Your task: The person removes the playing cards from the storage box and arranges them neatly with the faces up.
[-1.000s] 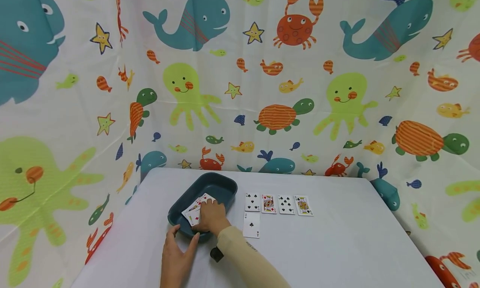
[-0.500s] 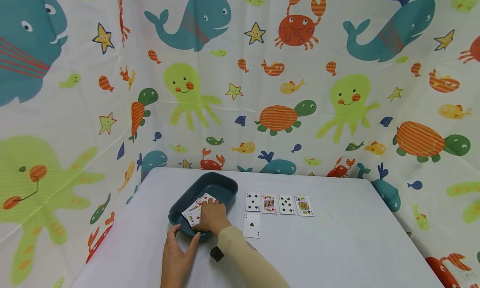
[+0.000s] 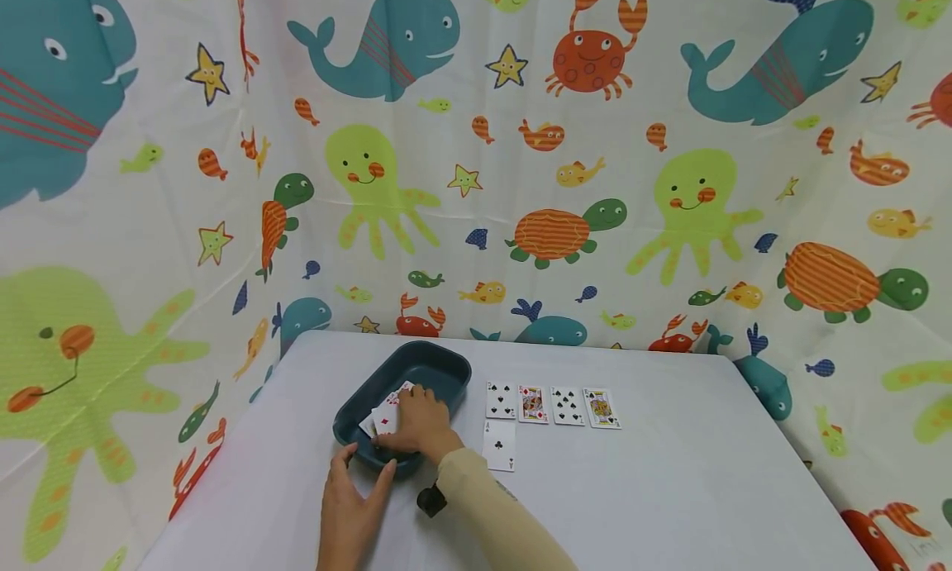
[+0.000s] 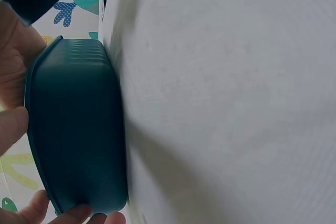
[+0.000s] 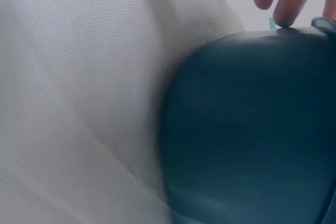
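Observation:
A dark teal tray [image 3: 446, 368] stands at a slant on the white table, holding several loose playing cards [image 3: 385, 416] in its near half. My right hand [image 3: 424, 426] reaches into it, thumb at the near edge of a red-pipped card and fingertips at its far edge, gripping it. At the tray's near end, my left hand [image 3: 349, 505] grips the outside between thumb and spread fingers. In the left wrist view, its fingertips [image 4: 76, 214] curl against the tray wall [image 4: 79, 124]. The right wrist view shows mostly the tray's outer wall [image 5: 252, 129]; the cards are hidden there.
Right of the tray lies a row of face-up cards [image 3: 568, 406], spades and picture cards. An ace of clubs [image 3: 499, 445] lies below the row's left end. A black wrist camera [image 3: 431, 501] sits by my right wrist. A sea-animal curtain [image 3: 476, 158] hangs behind the table.
Inside the tray, my right thumb has shifted slightly left and the hand has opened a little wider over the cards. The visible cards have moved and bunched. The left hand stays put.

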Motion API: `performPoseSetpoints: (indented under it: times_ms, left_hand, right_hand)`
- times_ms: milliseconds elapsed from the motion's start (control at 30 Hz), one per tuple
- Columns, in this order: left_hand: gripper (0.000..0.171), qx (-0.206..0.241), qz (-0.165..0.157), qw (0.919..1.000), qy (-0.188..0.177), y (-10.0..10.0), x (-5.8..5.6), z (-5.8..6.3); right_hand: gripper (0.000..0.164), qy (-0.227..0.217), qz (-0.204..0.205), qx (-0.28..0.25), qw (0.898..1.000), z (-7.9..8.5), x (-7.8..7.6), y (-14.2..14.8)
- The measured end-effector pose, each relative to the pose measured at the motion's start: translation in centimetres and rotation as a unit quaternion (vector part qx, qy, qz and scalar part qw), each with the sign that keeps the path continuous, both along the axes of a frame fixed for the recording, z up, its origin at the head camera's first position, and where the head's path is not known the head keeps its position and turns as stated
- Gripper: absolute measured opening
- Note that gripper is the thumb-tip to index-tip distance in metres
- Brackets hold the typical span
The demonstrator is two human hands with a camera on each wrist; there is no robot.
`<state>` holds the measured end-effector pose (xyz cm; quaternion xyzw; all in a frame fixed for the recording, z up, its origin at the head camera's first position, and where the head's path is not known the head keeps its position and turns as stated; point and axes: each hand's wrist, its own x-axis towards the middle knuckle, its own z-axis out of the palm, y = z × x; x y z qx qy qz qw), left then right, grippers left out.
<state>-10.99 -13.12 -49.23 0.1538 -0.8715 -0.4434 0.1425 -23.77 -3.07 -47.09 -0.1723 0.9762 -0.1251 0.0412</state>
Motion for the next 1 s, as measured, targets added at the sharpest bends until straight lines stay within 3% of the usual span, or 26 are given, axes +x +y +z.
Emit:
performPoseSetpoints:
  times_ms: [167,300,533,767,1000]
  left_hand:
    - [0.077,0.002,-0.003,0.9999,-0.015,0.0,-0.1,0.0]
    - [0.075,0.002,0.000,1.0000,-0.007,0.0,-0.1,-0.1]
    - [0.077,0.001,0.000,0.9998,-0.019,0.1,-0.1,0.0]
    - [0.075,-0.005,0.011,0.9999,0.008,0.1,-0.1,-0.5]
    - [0.073,-0.002,0.012,0.9996,0.024,0.1,0.0,-0.5]
  right_hand:
    - [0.082,0.005,0.002,-0.051,0.999,0.3,0.2,0.5]
    - [0.078,-0.002,0.004,-0.125,0.992,0.8,0.7,1.1]
    - [0.077,-0.004,-0.014,-0.238,0.971,2.4,1.7,2.7]
    - [0.077,-0.009,-0.038,-0.336,0.941,3.1,2.7,5.6]
    - [0.075,-0.008,-0.062,-0.395,0.917,3.0,3.0,8.6]
